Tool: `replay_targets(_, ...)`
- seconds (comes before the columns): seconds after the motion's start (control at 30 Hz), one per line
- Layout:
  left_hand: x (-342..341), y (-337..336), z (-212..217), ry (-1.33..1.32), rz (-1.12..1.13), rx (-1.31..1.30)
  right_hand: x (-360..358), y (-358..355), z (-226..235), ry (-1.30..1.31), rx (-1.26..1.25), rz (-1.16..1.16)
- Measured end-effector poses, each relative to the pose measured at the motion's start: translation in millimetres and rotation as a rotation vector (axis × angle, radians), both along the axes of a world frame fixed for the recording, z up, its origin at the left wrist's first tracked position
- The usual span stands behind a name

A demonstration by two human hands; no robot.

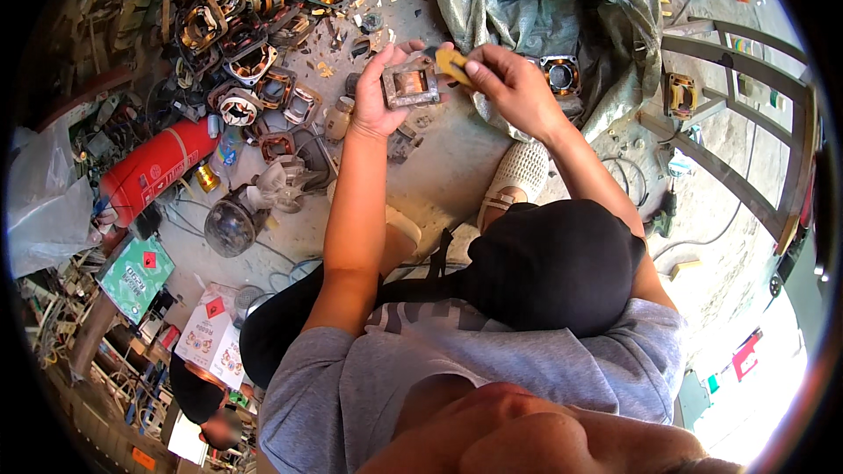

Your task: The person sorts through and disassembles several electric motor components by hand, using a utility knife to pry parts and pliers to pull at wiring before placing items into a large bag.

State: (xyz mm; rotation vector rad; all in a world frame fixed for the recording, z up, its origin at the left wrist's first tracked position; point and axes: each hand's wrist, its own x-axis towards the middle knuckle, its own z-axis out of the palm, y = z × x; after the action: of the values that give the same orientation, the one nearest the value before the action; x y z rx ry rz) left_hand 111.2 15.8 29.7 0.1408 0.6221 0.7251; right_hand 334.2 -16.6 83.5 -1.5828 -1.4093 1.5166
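two hands: the left hand [379, 92] grips one square motor stator [410, 84], the right hand [514, 86] pinches one yellow tool [452, 64] just beside it. left of the fingers, one red cylinder [151, 168] and perhaps a dozen loose stators [230, 26], heaped. right of them, one grey cloth [562, 0].

- You wear a grey short-sleeved T-shirt [492, 360] with dark lettering across the chest.
- Your forearms are bare, with no watch, bracelet or gloves showing on your left hand [379, 92] or right hand [514, 88].
- Your trousers [553, 263] are black.
- A white perforated slip-on shoe [518, 177] covers one foot.
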Motion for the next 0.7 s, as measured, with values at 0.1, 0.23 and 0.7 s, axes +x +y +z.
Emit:
replay_targets(0.1, 5, 2, 4, 0.006, 0.028, 0.017, -2, -7, -21, 0.068, -0.038, 0.086)
replay_targets(0.23, 8, 3, 13, 0.047, 0.021, 0.042, -5, -10, -27, 0.032, -0.086, 0.085)
replay_targets(0.7, 14, 3, 13, 0.158, -0.022, 0.120, -10, -7, -30, 0.064, -0.098, 0.084)
